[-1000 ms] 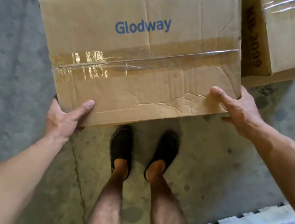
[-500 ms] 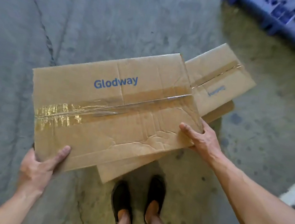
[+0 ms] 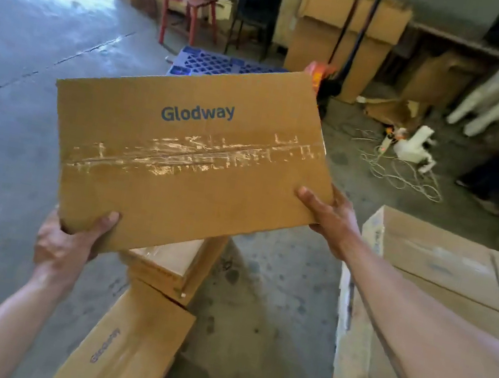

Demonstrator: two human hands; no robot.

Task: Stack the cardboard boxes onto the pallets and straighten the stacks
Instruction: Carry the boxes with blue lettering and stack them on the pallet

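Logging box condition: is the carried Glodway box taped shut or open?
Shut. The carried box has its top flaps lying flat, with glossy tape running along the seam between them.

Cardboard boxes: one carried box (image 3: 187, 158); two on the floor beneath it, a nearer box (image 3: 129, 343) and a farther box (image 3: 176, 265); several in the right-hand stack (image 3: 440, 263), too blurred to count. Two grips: left grip (image 3: 67, 244), right grip (image 3: 329, 215). One blue pallet (image 3: 216, 64). One red stool (image 3: 190, 0).

Head-worn view, looking forward and down, close over held box (image 3: 190, 162)
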